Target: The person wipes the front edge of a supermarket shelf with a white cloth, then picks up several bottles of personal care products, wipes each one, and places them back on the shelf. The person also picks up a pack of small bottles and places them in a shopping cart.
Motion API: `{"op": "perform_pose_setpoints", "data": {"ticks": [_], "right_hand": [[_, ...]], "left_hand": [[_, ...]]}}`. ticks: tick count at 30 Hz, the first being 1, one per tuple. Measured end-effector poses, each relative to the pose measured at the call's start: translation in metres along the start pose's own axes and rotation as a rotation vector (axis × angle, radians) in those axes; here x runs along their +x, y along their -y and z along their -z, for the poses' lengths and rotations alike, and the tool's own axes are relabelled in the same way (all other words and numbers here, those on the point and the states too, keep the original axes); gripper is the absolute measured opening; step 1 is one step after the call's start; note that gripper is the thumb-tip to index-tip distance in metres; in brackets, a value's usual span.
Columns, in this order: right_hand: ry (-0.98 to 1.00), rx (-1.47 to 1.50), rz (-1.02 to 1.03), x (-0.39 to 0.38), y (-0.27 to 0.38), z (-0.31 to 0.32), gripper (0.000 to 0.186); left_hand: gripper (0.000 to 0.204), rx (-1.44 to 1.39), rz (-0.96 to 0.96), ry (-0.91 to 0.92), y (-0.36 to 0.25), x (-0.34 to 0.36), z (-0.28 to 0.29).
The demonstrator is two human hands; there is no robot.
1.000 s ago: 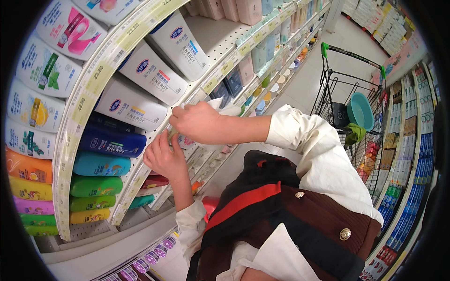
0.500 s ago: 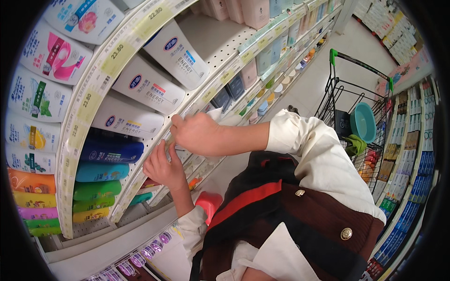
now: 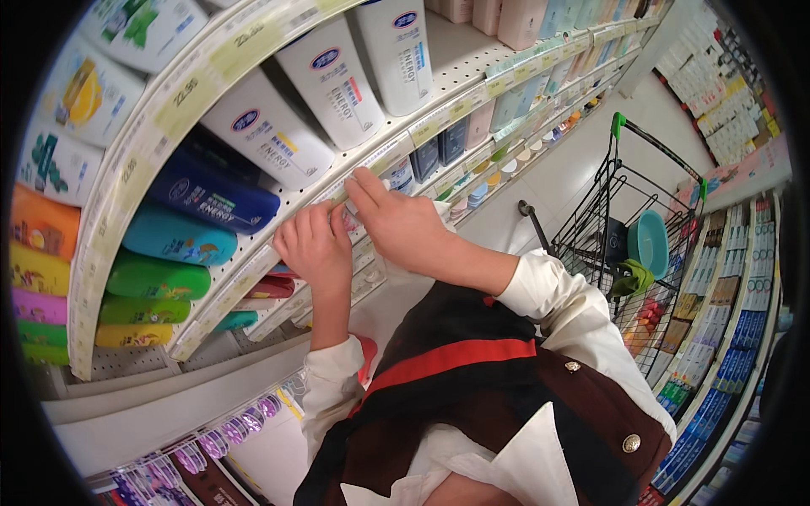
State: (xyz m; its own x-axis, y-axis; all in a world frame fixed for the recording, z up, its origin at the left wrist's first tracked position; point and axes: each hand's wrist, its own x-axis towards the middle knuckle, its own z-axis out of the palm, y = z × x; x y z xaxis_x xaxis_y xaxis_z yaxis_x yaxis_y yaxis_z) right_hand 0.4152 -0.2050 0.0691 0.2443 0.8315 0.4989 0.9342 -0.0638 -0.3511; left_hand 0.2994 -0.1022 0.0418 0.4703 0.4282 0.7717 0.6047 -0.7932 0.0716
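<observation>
My left hand (image 3: 316, 253) rests with bent, slightly separated fingers on the label strip (image 3: 229, 314) along the front of the shelf, below white bottles (image 3: 268, 143) and a dark blue bottle (image 3: 211, 190). My right hand (image 3: 405, 223) is just right of it, index and thumb at the same strip, the other fingers curled around a pale, soft-looking sheet (image 3: 396, 270) that is mostly hidden behind the hand and wrist. What exactly sits under both sets of fingertips cannot be made out.
Coloured bottles (image 3: 173, 272) fill the curved shelves at left. A black wire cart (image 3: 616, 194) with green handle ends holds a teal basin (image 3: 648, 240) and a green item (image 3: 633, 278). Stocked shelving (image 3: 717, 320) runs along the right. Hanging purple items (image 3: 228, 434) are at lower left.
The view has shifted, lowering the cart in the picture. My right hand's index finger has straightened up onto the strip, and my left hand has moved up and right, closer beside it.
</observation>
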Motion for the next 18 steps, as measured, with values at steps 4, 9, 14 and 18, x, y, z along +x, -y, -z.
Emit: {"op": "perform_pose_setpoints", "data": {"ticks": [4, 9, 14, 18], "right_hand": [[0.086, -0.051, -0.057, -0.001, -0.003, 0.004, 0.044], [-0.019, 0.056, 0.115, 0.031, -0.025, 0.018, 0.020], [0.091, -0.011, 0.370, 0.067, -0.035, 0.033, 0.009], [0.204, -0.072, 0.585, 0.089, -0.033, 0.039, 0.008]], "left_hand": [[0.016, -0.031, 0.012, -0.025, 0.000, -0.004, -0.004], [0.020, -0.070, -0.048, -0.101, 0.003, -0.003, -0.005], [0.023, -0.081, -0.036, -0.195, 0.001, -0.007, -0.009], [0.020, -0.092, -0.024, -0.188, 0.000, -0.008, -0.008]]}}
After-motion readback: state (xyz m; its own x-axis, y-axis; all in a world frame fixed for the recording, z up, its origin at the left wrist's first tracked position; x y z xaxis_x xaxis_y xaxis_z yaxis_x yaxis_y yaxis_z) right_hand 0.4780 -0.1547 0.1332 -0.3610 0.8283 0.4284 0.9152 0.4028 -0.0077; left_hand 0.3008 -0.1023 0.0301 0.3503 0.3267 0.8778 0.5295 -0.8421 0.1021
